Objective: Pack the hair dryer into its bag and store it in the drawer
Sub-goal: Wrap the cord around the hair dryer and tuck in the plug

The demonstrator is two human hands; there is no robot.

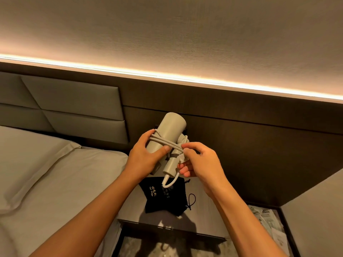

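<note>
Presently, entries ran from left to right.

Bed (pixel 46 164): pale fabric cover, soft, faintly creased; padded headboard behind in matte grey panels. Not part of the task.

Left hand (pixel 146 154): its grip was clenched around the barrel of the hair dryer (pixel 167 134), thumb pressed over the wound cord. The dryer was held in the air above the worktop (pixel 200 216), barrel tilted up and away.

Hair dryer: smooth matte plastic, greyish beige; cylindrical barrel, shorter cylindrical handle seemingly folded alongside.

Cord (pixel 167 143): round, flexible, same pale tone, looped several times around the barrel, with a short free loop hanging below the handle.

Bag (pixel 165 195): black soft cloth, drawstring type, printed lettering, lying flat and limp on the worktop directly beneath the dryer; dark cord ends trailed at its right side.

Right hand (pixel 200 162): grip pinched on the tail of the cord near the handle; the plug itself could not be made out clearly.

Drawer (pixel 167 245): apparently open below the worktop's front edge, interior dim.

Leaflets (pixel 267 223): printed paper, in a recess at far right.

Step judged in hand: securing the cord around the dryer, before bagging. The next move would call for tucking the loose end so the coil holds, then freeing one hand to open the limp bag's mouth.
</note>
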